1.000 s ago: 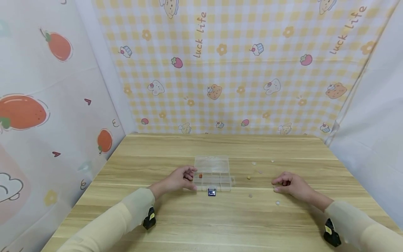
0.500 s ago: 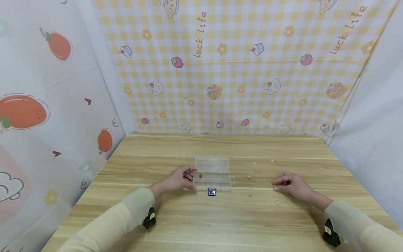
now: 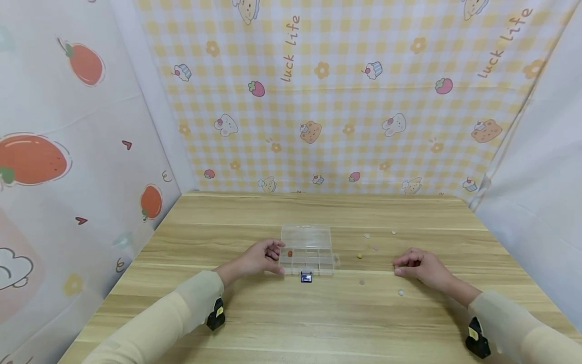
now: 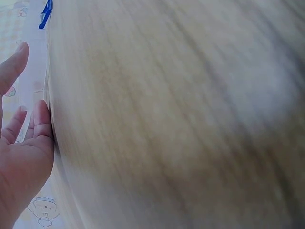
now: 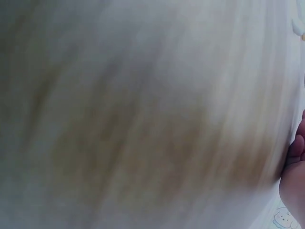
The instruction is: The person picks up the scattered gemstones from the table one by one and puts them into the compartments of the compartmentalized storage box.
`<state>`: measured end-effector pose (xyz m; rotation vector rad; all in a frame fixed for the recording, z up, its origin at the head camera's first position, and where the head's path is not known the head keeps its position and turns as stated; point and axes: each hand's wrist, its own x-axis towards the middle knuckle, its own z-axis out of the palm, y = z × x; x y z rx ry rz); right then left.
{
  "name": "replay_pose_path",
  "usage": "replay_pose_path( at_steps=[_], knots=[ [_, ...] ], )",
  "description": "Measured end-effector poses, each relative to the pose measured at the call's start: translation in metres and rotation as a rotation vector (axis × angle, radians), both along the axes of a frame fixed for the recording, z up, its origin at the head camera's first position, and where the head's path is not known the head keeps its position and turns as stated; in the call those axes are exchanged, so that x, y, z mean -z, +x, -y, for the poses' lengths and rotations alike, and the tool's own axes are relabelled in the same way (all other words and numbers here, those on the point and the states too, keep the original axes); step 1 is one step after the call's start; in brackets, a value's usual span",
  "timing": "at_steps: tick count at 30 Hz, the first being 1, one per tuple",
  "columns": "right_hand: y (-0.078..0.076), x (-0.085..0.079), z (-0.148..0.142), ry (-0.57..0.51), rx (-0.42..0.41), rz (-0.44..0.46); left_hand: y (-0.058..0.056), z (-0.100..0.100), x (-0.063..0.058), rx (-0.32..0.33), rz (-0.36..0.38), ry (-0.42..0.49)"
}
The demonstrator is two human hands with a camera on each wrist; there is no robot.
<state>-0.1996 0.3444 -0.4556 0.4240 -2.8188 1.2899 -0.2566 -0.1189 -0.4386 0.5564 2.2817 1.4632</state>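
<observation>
A clear plastic compartment box (image 3: 312,260) lies with its lid (image 3: 305,236) folded back on the wooden table. An orange bead-like piece (image 3: 290,254) sits in its back left compartment, and a blue latch (image 3: 306,277) hangs at its front. My left hand (image 3: 259,258) holds the box's left side, thumb at the front corner and index finger near the hinge. At the right, my right hand (image 3: 420,268) pinches a tiny piece (image 3: 394,268) low over the table, mostly hidden by thumb and index finger. Only part of the right hand (image 5: 295,167) shows in its wrist view.
Small loose pieces lie between box and right hand: a yellow one (image 3: 359,256), a greyish one (image 3: 361,282) and several pale ones, including a white one (image 3: 401,292) nearest the front. Patterned cloths (image 3: 336,101) hang behind and at the left of the table (image 3: 291,323).
My right thumb and index finger have closed together on the tiny piece. The left hand and the box stay in place.
</observation>
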Motion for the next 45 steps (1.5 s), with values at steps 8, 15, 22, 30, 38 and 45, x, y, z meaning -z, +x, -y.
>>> replay_pose_path(
  at_steps=[8, 15, 22, 30, 38, 45],
  knots=[
    [-0.003, -0.004, 0.004, -0.024, 0.032, 0.014, 0.002, 0.0, -0.002, 0.0, 0.001, 0.023],
    [-0.007, -0.011, 0.015, -0.018, 0.054, 0.016, 0.002, 0.0, -0.003, 0.006, -0.013, 0.02],
    [-0.016, -0.017, 0.031, -0.044, 0.067, 0.015, -0.001, 0.0, 0.0, 0.001, -0.012, 0.013],
    [-0.026, -0.021, 0.053, -0.097, 0.042, 0.013, 0.001, 0.001, -0.001, 0.006, -0.007, 0.02],
    [-0.034, -0.024, 0.08, -0.168, 0.001, 0.02, -0.001, 0.001, 0.001, 0.012, -0.009, 0.026],
    [-0.041, -0.027, 0.105, -0.206, -0.065, -0.002, -0.002, 0.0, 0.003, -0.004, -0.011, 0.018]
  ],
)
